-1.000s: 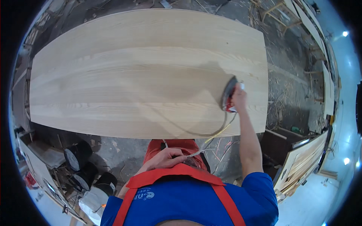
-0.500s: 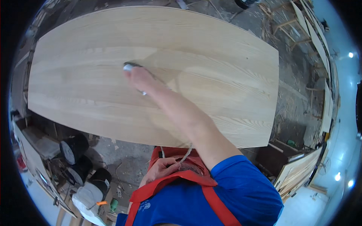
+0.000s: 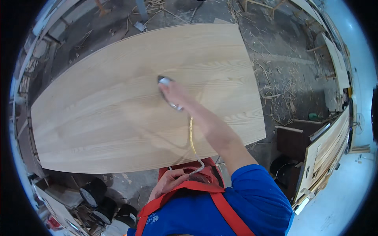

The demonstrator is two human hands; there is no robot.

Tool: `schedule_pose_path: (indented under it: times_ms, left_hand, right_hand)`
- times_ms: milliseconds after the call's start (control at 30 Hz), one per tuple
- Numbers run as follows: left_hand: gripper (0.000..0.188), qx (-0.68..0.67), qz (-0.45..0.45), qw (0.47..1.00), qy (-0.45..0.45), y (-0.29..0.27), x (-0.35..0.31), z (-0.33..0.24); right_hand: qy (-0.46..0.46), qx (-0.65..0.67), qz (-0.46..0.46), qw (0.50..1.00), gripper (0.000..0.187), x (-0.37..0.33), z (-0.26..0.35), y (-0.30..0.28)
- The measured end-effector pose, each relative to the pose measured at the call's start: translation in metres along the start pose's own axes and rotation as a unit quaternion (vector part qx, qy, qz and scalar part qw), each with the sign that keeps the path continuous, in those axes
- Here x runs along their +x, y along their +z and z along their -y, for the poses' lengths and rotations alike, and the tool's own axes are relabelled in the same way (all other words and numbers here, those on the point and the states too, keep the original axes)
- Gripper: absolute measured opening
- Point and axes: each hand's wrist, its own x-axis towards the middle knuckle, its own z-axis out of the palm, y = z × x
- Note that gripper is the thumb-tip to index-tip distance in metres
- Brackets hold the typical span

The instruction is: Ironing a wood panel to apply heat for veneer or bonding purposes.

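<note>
My right grip [image 3: 175, 93] encloses the iron [image 3: 164, 81] upon the wooden panel [image 3: 98, 118]; my left grip [image 3: 171, 181], beyond the panel's near edge, holds the cord [image 3: 192, 145].

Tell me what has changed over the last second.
The right hand has carried the iron-shaped tool leftward from near the right end of the wooden board to nearer its middle. The view has turned too. Nothing was newly grasped or released: the right hand keeps the tool, and the left hand stays on the cord.
</note>
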Motion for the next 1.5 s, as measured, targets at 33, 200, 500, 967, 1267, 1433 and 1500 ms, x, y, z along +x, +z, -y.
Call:
schedule_pose_path:
  times_ms: [33, 200, 500, 967, 1267, 1433, 1500]
  left_hand:
    - [0.022, -0.003, 0.024, 1.000, 0.006, 0.014, 0.006, 0.002]
    - [0.022, 0.031, 0.053, 0.998, -0.010, 0.071, 0.047, -0.021]
    - [0.018, -0.010, 0.011, 0.999, -0.042, 0.087, 0.033, -0.027]
    - [0.026, 0.052, -0.030, 0.998, 0.018, 0.063, -0.046, -0.001]
    - [0.026, 0.097, 0.010, 0.992, 0.078, 0.073, -0.005, -0.019]
    - [0.027, 0.084, 0.038, 0.995, 0.038, 0.087, 0.015, -0.041]
    - [0.028, 0.115, 0.038, 0.992, 0.033, 0.093, 0.016, -0.042]
  right_hand:
    - [0.003, -0.024, -0.037, 0.999, 0.072, 0.003, -0.025, -0.027]
    - [0.110, -0.069, -0.164, 0.978, 0.078, 0.009, -0.184, -0.190]
    - [0.256, 0.011, -0.316, 0.913, 0.080, -0.006, -0.333, -0.349]
    - [0.056, -0.082, -0.033, 0.995, 0.059, -0.156, -0.045, 0.003]
    - [-0.093, -0.036, 0.181, 0.979, 0.057, -0.220, -0.023, 0.021]
    - [0.058, -0.007, 0.010, 0.998, 0.058, -0.233, -0.126, -0.104]
    - [0.112, -0.061, -0.112, 0.986, 0.059, -0.233, -0.176, -0.156]
